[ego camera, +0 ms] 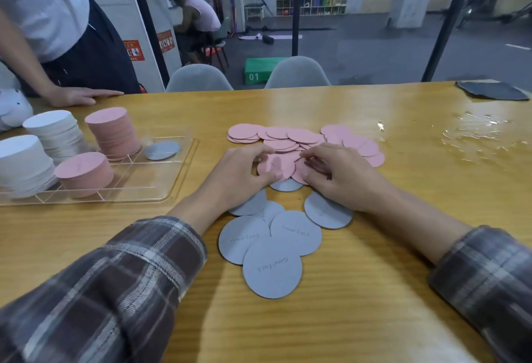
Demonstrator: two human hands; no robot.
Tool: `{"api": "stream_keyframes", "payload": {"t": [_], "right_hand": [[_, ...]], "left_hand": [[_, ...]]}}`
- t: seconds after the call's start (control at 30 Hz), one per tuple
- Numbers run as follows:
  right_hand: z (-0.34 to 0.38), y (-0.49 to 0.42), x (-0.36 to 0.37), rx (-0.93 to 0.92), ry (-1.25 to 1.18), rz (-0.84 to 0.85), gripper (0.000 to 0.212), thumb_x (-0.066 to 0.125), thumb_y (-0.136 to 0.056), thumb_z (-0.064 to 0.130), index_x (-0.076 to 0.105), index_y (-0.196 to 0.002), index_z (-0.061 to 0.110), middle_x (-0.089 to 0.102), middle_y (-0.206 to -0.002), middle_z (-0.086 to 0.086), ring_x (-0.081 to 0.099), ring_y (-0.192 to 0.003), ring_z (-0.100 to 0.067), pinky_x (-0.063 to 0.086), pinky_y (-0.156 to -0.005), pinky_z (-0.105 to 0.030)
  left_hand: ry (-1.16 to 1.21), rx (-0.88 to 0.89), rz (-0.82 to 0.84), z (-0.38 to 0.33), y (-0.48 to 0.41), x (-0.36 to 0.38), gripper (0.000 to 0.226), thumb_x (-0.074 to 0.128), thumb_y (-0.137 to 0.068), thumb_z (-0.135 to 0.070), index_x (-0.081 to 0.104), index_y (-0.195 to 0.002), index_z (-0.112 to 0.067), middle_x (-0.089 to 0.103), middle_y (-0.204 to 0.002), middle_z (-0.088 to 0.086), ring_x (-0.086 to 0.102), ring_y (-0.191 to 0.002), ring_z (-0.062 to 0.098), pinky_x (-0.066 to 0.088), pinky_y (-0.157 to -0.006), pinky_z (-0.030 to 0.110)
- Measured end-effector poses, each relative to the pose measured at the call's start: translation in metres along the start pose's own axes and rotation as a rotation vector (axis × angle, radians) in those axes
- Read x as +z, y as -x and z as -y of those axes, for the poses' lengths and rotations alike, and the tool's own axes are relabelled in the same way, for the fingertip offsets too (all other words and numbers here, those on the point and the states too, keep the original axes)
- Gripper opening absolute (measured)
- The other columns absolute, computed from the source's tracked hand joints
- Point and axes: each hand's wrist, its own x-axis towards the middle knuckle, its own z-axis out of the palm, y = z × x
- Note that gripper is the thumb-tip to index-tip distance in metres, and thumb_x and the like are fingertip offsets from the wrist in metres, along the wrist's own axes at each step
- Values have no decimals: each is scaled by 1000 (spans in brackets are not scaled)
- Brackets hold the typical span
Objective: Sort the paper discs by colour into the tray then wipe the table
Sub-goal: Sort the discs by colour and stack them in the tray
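Note:
A loose heap of pink paper discs [290, 136] lies mid-table. Several blue-grey discs [272, 267] are spread nearer to me. My left hand [239, 177] pinches a few pink discs [275, 165] at the heap's near edge. My right hand [342, 174] grips the same small bunch from the right. A clear divided tray [135, 187] at the left holds two white stacks [54, 132], two pink stacks [113, 132] and one blue-grey disc [161, 150].
Another person's hand [82, 96] rests on the table's far left edge. A dark cloth [492, 90] lies at the far right corner. Spilled water [483, 135] glistens on the right side. Two grey chairs [296, 73] stand behind the table.

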Motion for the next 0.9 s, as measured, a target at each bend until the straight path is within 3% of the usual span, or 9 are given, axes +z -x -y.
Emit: {"api": "stream_keyframes", "payload": {"t": [0.1, 0.2, 0.33, 0.4, 0.47, 0.53, 0.63, 0.83, 0.9], "right_hand": [[0, 0, 1, -1, -11, -11, 38, 68, -93, 25, 67, -129, 13, 69, -118, -3, 63, -110, -19, 51, -97, -36], [0, -2, 1, -8, -59, -49, 37, 68, -96, 31, 67, -130, 16, 72, -117, 1, 63, -110, -16, 47, -96, -32], [1, -4, -2, -5, -180, -76, 25, 74, -93, 31, 71, -116, 21, 74, -98, 11, 65, -90, -4, 47, -81, -18], [0, -5, -5, 12, -194, -122, 7, 75, -92, 28, 68, -92, 27, 65, -77, 14, 58, -74, -2, 42, -69, -18], [-3, -5, -9, 44, -182, -169, 23, 75, -91, 25, 60, -74, 29, 56, -64, 10, 50, -65, -6, 37, -62, -21], [-8, -3, -16, 103, -163, -199, 21, 74, -91, 23, 63, -74, 19, 55, -63, 5, 46, -62, -9, 35, -58, -22], [-19, 3, -24, 180, -163, -231, 21, 73, -91, 24, 65, -77, 12, 58, -64, 5, 49, -59, -6, 35, -55, -17], [-18, 9, -27, 238, -195, -202, 32, 62, -100, 30, 64, -77, 8, 63, -70, -9, 47, -61, -16, 34, -53, -19], [-16, 9, -26, 242, -209, -186, 31, 59, -102, 29, 64, -79, 10, 65, -70, -9, 56, -63, -23, 45, -60, -27]], "left_hand": [[14, -21, -24, 0, -2, -1, 49, 87, -81, -37, 71, -125, -22, 71, -110, -8, 65, -98, 6, 42, -79, 6], [184, -37, -129, -7, -5, -6, 42, 88, -79, -10, 76, -118, -20, 74, -104, -5, 69, -87, 8, 48, -72, 9], [467, 9, -144, -22, -13, -9, 39, 83, -80, 5, 77, -113, -14, 77, -95, 4, 74, -87, 13, 60, -81, 25], [488, 27, -171, -32, -18, -3, 34, 84, -81, 2, 77, -112, -12, 78, -92, 3, 74, -88, 12, 59, -82, 24], [436, 28, -191, -38, -20, 4, 28, 84, -84, -7, 77, -111, -13, 77, -93, 0, 73, -88, 8, 57, -79, 18], [290, 47, -151, -37, -21, 14, 23, 83, -87, -18, 77, -109, -14, 74, -96, -6, 70, -89, 8, 52, -77, 15], [93, 44, -23, -32, -20, 28, 27, 81, -89, -31, 76, -110, -16, 70, -104, -6, 63, -91, 12, 47, -82, 21], [14, -1, 140, -29, -18, 25, 52, 78, -91, -40, 67, -138, -21, 51, -116, -3, 49, -115, 14, 38, -104, 26], [-14, -15, 191, -29, -17, 20, 52, 75, -92, -40, 63, -141, -28, 47, -120, -4, 44, -123, 14, 34, -111, 29]]}}
